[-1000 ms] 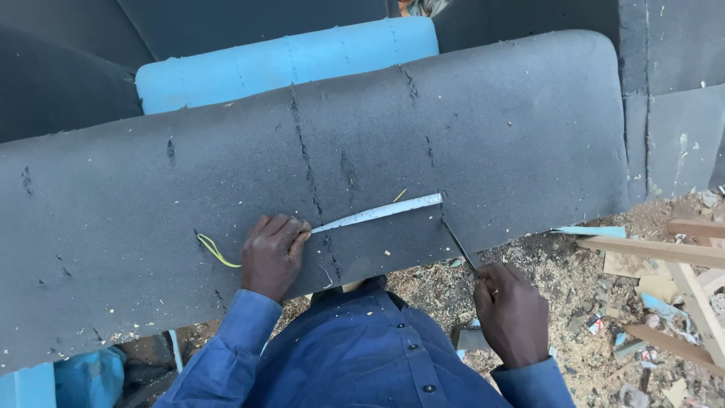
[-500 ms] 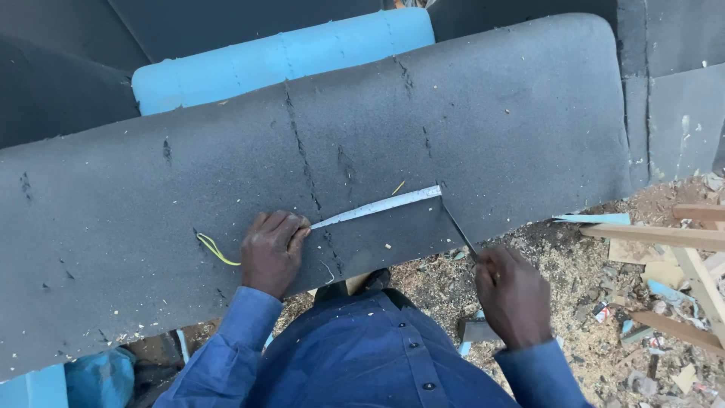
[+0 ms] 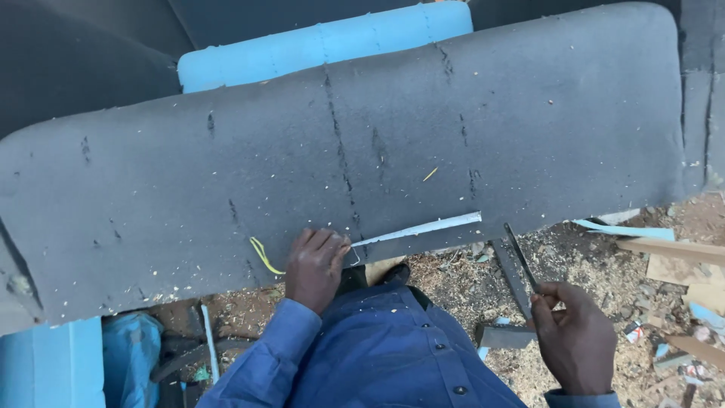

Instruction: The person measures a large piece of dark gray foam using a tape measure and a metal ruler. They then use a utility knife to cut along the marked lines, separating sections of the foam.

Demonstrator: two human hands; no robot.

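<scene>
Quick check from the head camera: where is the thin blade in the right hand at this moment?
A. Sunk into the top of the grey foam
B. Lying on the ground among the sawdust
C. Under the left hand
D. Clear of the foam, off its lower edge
D: the right hand holds the thin blade in the air below the grey foam slab, its tip just off the slab's lower edge, while the left hand presses on the foam.

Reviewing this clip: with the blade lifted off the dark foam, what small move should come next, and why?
Probably bring the thin blade in the right hand to the right end of the pale strip. The left hand pins that strip's left end on the dark foam sheet, and the blade hangs clear of the foam's edge.
</scene>
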